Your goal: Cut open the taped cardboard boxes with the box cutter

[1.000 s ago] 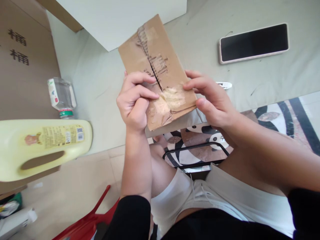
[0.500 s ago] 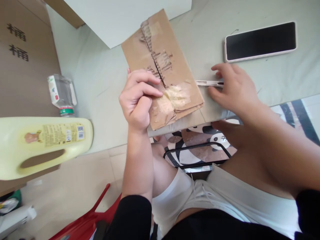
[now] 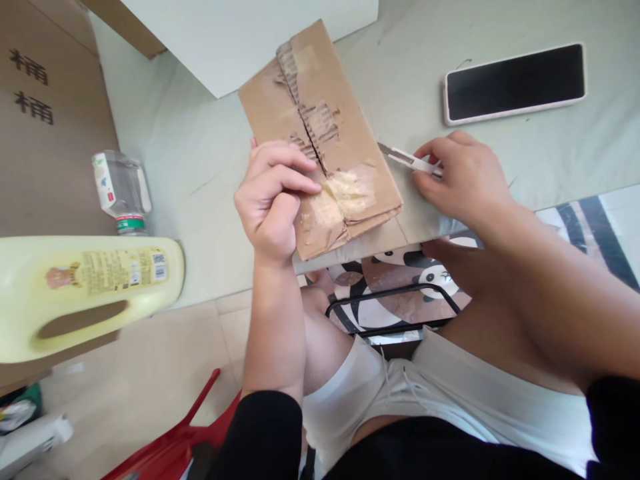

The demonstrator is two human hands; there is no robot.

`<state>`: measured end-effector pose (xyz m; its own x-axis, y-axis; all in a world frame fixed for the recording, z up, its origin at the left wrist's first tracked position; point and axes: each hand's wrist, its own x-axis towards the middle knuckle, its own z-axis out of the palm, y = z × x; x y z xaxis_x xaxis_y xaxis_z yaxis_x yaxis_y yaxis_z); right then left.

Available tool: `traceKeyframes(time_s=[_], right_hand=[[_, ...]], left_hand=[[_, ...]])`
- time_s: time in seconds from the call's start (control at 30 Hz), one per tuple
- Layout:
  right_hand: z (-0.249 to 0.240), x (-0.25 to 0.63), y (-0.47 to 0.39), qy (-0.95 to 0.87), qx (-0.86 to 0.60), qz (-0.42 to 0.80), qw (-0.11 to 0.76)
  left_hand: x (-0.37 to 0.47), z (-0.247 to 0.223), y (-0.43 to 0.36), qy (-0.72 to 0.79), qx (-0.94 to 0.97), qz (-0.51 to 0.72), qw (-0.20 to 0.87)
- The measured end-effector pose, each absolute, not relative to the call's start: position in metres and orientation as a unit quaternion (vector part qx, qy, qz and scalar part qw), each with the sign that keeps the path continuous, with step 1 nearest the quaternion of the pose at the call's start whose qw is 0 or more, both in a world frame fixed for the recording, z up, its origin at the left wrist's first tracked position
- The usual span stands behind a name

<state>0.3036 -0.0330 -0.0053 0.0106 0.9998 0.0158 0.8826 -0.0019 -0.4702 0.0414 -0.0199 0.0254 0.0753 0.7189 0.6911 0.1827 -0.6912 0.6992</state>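
Gripping the cardboard box [image 3: 350,143] by its near left part, your left hand [image 3: 273,207] lays two fingers across the upper face, close to the dark slit. Your right hand [image 3: 463,173] is well apart from it, clamped on a slim white utility knife [image 3: 407,160] that you pinch between thumb and fingers. The blade points toward the box and its tip ends at the right edge; you cannot tell from this view whether it touches the cardboard or passes just behind.

The box sits in front of you, over the near part of the pale covered table [image 3: 200,167], turned at a slant. Ragged corrugation shows along its seam, and wrinkled yellowish tape [image 3: 347,193] covers the end nearest you. Whether the box rests on the table or is lifted off it is hard to tell.

Beyond your right hand, a phone [image 3: 515,85] lies with its dark screen up. Past the far end of the box stands a white panel [image 3: 240,33]. Off to your left, a clear bottle [image 3: 125,187] lies beside a large carton [image 3: 55,167] with dark printed characters, and a pale yellow jug [image 3: 115,250] is just nearer to you. Below the table edge, a black metal bar [image 3: 395,290] crosses a panda-patterned surface [image 3: 345,275].
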Motion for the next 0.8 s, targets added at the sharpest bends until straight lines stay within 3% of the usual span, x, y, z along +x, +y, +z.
traceKeyframes(time_s=[0.17,0.43,0.57,0.7,0.8], right_hand=[[0.006,0.295,-0.033,-0.625,-0.688,0.252,0.27],[0.037,0.285,-0.04,-0.495,-0.385,0.468,0.623],[0.05,0.281,-0.044,-0.457,-0.332,0.463,0.683],[0.06,0.272,-0.051,-0.473,-0.368,0.353,0.719],[0.069,0.266,-0.066,-0.489,-0.412,0.331,0.694]], left_hand=[[0.045,0.03,-0.022,0.328,0.697,0.596,0.226],[0.07,0.032,-0.03,0.36,0.68,0.615,0.172],[0.074,0.031,-0.033,0.369,0.683,0.609,0.163],[0.068,0.026,-0.031,0.357,0.706,0.593,0.15],[0.068,0.024,-0.031,0.35,0.715,0.591,0.131]])
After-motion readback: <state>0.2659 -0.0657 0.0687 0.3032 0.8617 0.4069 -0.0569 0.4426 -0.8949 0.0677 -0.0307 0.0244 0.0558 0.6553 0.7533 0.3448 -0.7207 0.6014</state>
